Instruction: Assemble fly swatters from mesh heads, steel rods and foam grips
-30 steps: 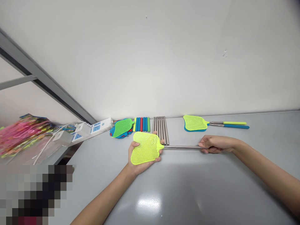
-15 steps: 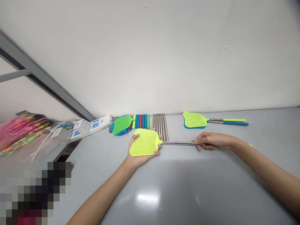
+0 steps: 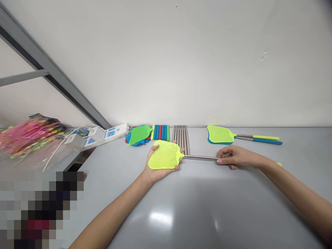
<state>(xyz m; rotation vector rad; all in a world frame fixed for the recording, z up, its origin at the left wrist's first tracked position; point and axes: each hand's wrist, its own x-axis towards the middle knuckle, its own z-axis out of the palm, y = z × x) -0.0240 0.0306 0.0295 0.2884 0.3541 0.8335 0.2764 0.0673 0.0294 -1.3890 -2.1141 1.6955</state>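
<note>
A yellow fly swatter lies across both my hands, its perforated head point(image 3: 166, 155) to the left and its thin metal rod point(image 3: 199, 157) running right. My left hand point(image 3: 152, 173) is under the head, with fingers curled round its edges. With thumb and fingers, my right hand point(image 3: 234, 157) pinches the rod; the part beyond is hidden by the hand and forearm. A small yellow tip point(image 3: 278, 164) shows past the right forearm. Just behind the swatter head lie several metal rods point(image 3: 181, 136) side by side.
Along the wall are stacked swatter heads point(image 3: 140, 135), a row of coloured handles point(image 3: 160, 133) and two swatters with handles point(image 3: 220, 135), yellow over blue. At left are a power strip point(image 3: 114, 133) with plugs and bagged pink items point(image 3: 33, 136). All sits by the grey table point(image 3: 192, 214).
The view has shifted slightly, so things appear farther right. My right thumb and fingers have changed their hold on the rod a little. The left hand keeps the swatter head.
</note>
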